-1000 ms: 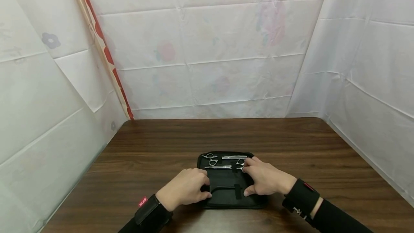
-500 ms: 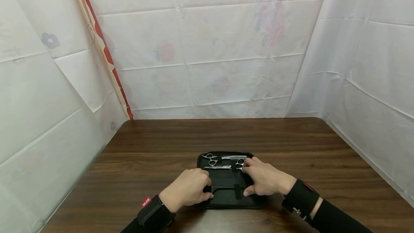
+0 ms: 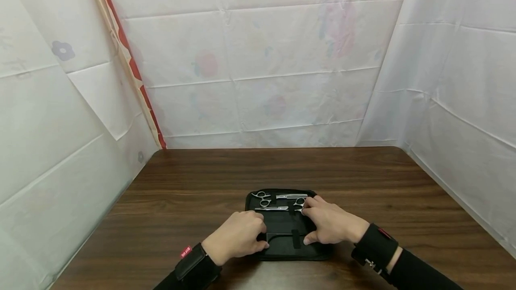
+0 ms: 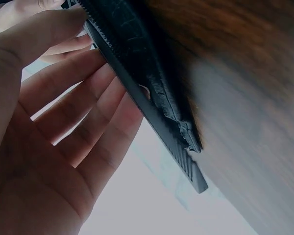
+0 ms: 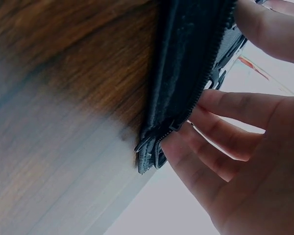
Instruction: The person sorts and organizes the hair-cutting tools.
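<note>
A black zip case (image 3: 278, 254) lies unfolded on the table. Two silver pairs of scissors are strapped in its far part: the upper scissors (image 3: 292, 196) have their loops at the left, the lower scissors (image 3: 274, 208) at the right. My left hand (image 3: 237, 238) pinches a black comb (image 4: 157, 128) over the case's left edge. In the head view the comb's slim part reaches right to a black elastic strap (image 3: 296, 239). My right hand (image 3: 334, 222) rests on the case's right side, thumb by the strap. Its fingertips touch the zip edge (image 5: 176, 120) in the right wrist view.
The brown wooden table (image 3: 181, 191) extends beyond the case on all sides. White patterned sheets (image 3: 258, 57) hang behind the table and along both sides. A zip pull (image 5: 146, 142) hangs at the case's corner.
My left hand has slid slightly right with the comb, whose slim part has moved toward the strap. The right hand and the case stay where they were.
</note>
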`<action>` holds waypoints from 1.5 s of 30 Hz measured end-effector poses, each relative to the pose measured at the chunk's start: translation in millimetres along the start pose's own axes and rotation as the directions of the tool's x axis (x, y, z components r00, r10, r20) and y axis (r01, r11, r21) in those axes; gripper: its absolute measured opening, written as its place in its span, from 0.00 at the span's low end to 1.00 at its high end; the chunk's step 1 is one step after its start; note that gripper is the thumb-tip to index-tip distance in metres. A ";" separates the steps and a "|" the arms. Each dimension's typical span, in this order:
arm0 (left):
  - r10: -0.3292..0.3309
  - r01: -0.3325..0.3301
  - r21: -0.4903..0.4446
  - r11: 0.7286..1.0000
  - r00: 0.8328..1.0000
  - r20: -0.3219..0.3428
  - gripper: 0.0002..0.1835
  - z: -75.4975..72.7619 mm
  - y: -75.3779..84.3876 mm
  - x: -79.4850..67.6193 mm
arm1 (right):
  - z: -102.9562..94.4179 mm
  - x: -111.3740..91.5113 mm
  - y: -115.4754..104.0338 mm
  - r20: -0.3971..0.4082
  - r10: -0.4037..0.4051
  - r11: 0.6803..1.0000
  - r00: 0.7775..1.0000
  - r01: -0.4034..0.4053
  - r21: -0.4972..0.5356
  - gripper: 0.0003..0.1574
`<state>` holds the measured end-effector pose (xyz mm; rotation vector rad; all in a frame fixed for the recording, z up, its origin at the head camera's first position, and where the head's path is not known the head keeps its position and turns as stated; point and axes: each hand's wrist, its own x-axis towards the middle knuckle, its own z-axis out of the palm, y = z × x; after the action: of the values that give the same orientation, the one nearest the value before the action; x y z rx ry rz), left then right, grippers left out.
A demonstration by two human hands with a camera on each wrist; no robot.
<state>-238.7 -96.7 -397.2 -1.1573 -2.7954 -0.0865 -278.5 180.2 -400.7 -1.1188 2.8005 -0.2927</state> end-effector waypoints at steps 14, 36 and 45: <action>0.011 -0.011 0.005 1.000 1.000 -0.019 0.12 2.9 2.4 4.3 | 0.9 0.1 0.3 0.002 0.001 1.000 1.000 -0.001 -0.016 0.40; -0.049 0.053 -0.069 0.996 0.997 0.061 0.11 -3.6 3.1 0.0 | 1.6 -1.5 0.6 0.001 0.017 1.000 1.000 -0.017 -0.004 0.40; -0.074 0.083 -0.120 0.989 0.994 0.078 0.10 -4.7 -5.7 -9.6 | 0.4 -1.8 0.0 -0.005 0.009 1.000 1.000 -0.009 -0.013 0.39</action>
<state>-235.6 -107.9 -393.8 -1.0965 -2.9375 -0.2311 -277.2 181.4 -401.0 -1.1095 2.8151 -0.2780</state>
